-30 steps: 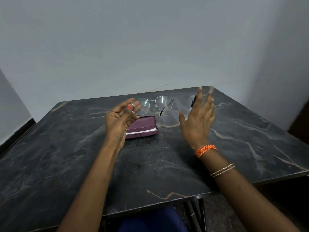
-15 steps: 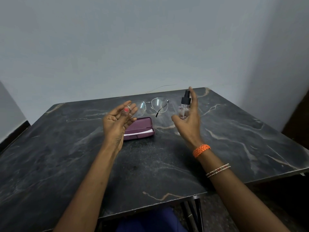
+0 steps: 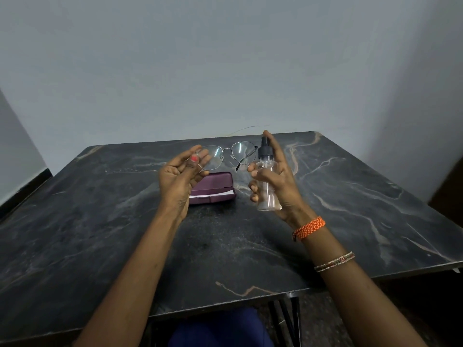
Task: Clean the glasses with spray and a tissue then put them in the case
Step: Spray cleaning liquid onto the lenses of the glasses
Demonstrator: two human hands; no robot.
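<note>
Gripping since a moment ago, mid-frame, a clear plastic spray bottle with black pump in the right hand, thin metal-framed glasses pinched just left by the left hand, above the near-shut maroon case — spraying probably next.

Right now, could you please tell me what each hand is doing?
Left hand: closed on the glasses, held above the table.
Right hand: closed around the spray bottle, forefinger over its cap.
</note>
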